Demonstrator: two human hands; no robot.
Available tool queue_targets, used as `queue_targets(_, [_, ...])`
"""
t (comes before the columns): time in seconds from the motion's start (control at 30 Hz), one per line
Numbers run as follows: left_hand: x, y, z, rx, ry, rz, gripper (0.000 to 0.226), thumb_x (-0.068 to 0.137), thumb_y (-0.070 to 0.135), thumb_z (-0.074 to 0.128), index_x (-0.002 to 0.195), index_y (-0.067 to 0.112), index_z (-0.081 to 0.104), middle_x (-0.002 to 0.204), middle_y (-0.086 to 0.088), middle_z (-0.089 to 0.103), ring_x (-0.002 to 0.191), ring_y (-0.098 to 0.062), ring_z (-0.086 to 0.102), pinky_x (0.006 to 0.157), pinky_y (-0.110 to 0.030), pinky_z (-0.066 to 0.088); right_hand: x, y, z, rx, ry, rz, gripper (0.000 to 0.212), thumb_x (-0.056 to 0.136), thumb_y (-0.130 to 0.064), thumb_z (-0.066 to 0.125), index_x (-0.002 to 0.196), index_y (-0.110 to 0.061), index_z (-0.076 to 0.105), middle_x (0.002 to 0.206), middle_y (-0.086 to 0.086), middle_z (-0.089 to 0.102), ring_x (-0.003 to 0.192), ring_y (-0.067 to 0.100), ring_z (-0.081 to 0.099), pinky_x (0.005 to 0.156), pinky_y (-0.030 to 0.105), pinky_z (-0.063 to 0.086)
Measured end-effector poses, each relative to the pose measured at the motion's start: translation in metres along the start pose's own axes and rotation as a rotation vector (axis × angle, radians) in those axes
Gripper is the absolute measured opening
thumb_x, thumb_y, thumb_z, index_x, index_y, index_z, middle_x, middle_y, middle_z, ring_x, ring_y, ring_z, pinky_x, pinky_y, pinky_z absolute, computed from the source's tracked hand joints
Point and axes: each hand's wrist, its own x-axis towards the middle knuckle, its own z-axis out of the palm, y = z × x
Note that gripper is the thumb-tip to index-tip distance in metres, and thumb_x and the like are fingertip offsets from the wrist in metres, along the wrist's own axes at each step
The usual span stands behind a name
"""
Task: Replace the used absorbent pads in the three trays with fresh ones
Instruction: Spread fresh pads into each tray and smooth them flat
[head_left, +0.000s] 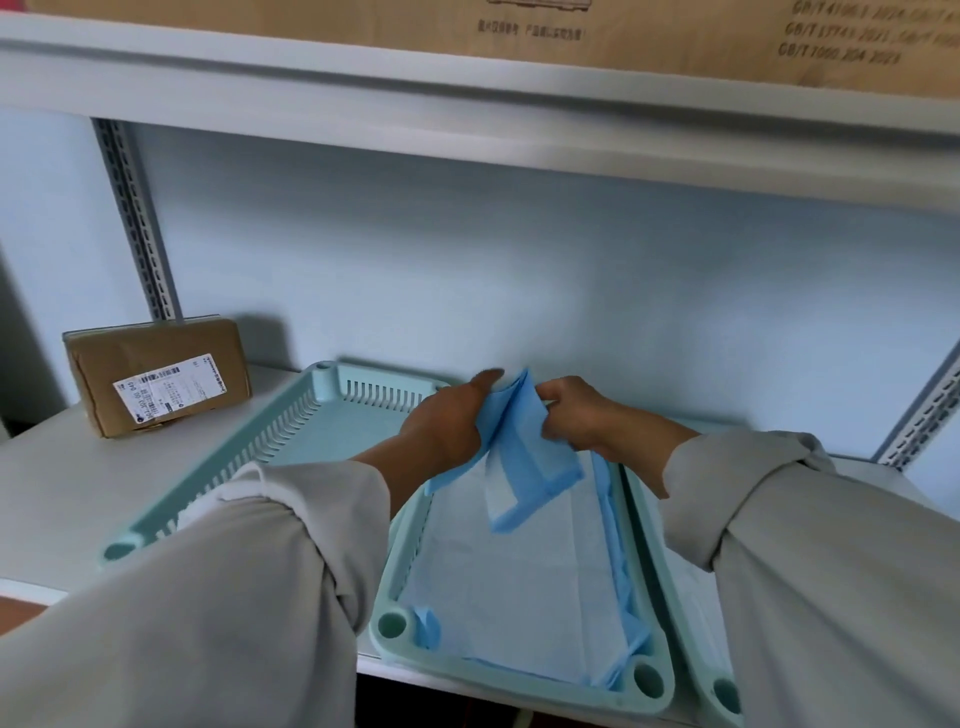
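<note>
Three pale green trays stand side by side on a white shelf. The left tray (291, 431) shows a bare floor. The middle tray (395, 623) holds a flat pad (519, 582), white with blue edges. The right tray (691, 639) is mostly hidden by my right sleeve. Above the far end of the middle tray I hold a folded blue pad (524, 457) with both hands. My left hand (447, 421) grips its left edge and my right hand (576, 415) pinches its right edge. The pad hangs partly unfolded, with a white inner strip showing.
A brown cardboard parcel (161, 374) with a white label leans at the back left of the shelf (47, 467). An upper shelf (467, 114) with a large cardboard box on it hangs overhead. Slotted metal uprights (137, 218) stand at both back corners.
</note>
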Motion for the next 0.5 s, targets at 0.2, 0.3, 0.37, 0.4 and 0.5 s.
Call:
queue_targets(0.2, [-0.015, -0.02, -0.006, 0.528, 0.072, 0.284, 0.081, 0.092, 0.007, 0.04, 0.146, 0.051, 0.0, 0.149, -0.004, 0.02, 0.119, -0.031, 0.048, 0.083, -0.037, 0.045, -0.002, 0.015, -0.008, -0.364, -0.013, 0.019, 0.031, 0.08, 0.007, 0.04, 0.06, -0.013, 0.052, 0.064, 0.0, 0.049, 0.074, 0.019, 0.051, 0.054, 0.023, 0.037])
queue_targets(0.3, [-0.016, -0.025, 0.0, 0.804, -0.001, 0.426, 0.078, 0.095, 0.013, 0.046, 0.149, 0.044, 0.0, 0.149, -0.011, 0.024, 0.124, -0.03, 0.044, 0.087, -0.039, 0.046, -0.001, 0.017, -0.01, -0.471, -0.012, 0.01, 0.034, 0.082, 0.004, 0.043, 0.054, -0.016, 0.039, 0.059, -0.002, 0.037, 0.06, 0.013, 0.038, 0.052, 0.024, 0.029])
queue_targets(0.37, [-0.013, -0.03, 0.006, 0.799, 0.11, 0.507, 0.086, 0.078, 0.011, 0.068, 0.148, 0.038, 0.026, 0.131, -0.014, 0.049, 0.103, -0.029, 0.06, 0.071, -0.033, 0.051, -0.001, 0.016, -0.013, -0.462, -0.003, -0.013, 0.035, 0.082, 0.003, 0.047, 0.053, -0.016, 0.037, 0.058, -0.002, 0.035, 0.056, 0.011, 0.033, 0.05, 0.024, 0.027])
queue_targets(0.4, [-0.011, -0.031, 0.006, 0.792, 0.173, 0.513, 0.091, 0.06, 0.01, 0.08, 0.139, 0.034, 0.045, 0.113, -0.013, 0.061, 0.087, -0.027, 0.066, 0.061, -0.029, 0.051, 0.0, 0.015, -0.015, -0.446, 0.003, -0.027, 0.035, 0.081, 0.003, 0.048, 0.053, -0.015, 0.038, 0.058, -0.002, 0.035, 0.057, 0.011, 0.034, 0.051, 0.024, 0.027])
queue_targets(0.5, [-0.006, -0.03, 0.012, 0.735, 0.273, 0.542, 0.091, 0.043, 0.012, 0.084, 0.128, 0.029, 0.059, 0.111, -0.012, 0.064, 0.092, -0.027, 0.066, 0.07, -0.029, 0.053, 0.0, 0.01, -0.02, -0.365, 0.047, -0.071, 0.031, 0.08, 0.004, 0.049, 0.056, -0.014, 0.045, 0.06, -0.001, 0.041, 0.064, 0.014, 0.041, 0.053, 0.024, 0.03])
